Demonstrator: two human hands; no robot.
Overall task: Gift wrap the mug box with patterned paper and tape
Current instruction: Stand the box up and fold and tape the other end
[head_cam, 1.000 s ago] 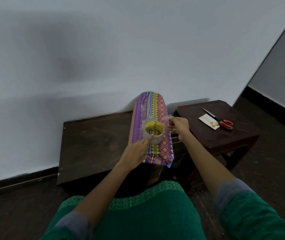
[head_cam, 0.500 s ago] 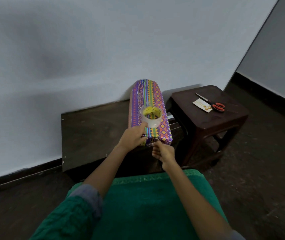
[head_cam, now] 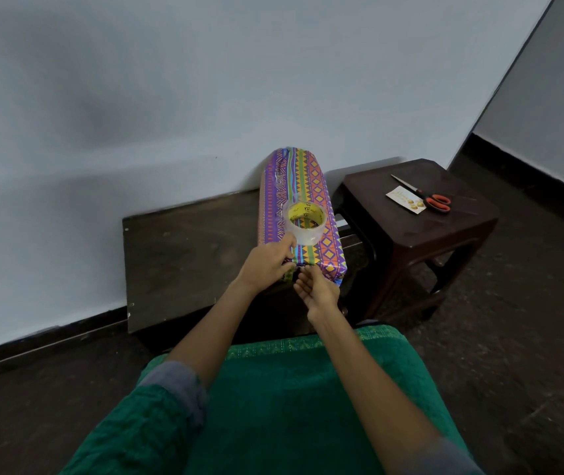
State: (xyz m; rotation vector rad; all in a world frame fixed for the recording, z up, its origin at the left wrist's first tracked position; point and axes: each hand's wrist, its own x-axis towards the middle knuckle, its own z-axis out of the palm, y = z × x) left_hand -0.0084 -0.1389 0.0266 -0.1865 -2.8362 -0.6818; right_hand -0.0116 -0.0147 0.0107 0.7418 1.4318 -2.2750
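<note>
The low dark table (head_cam: 177,255) sits against the wall. Left hand (head_cam: 268,265) grips the clear tape roll (head_cam: 304,223) on the wrapped box (head_cam: 308,186), lying along the table's right edge. Right hand (head_cam: 316,291), fingers loose, touches its near end. Scissors (head_cam: 426,197) and a card (head_cam: 405,199) lie on the stool (head_cam: 421,234). Paper's bright zigzags and diamonds.

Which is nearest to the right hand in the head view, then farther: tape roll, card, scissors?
From the right hand:
1. Tape roll, just above it on the wrapped box, with the left hand on it.
2. Card, on the stool to the right.
3. Scissors, beside the card; handles lie farther right.
</note>
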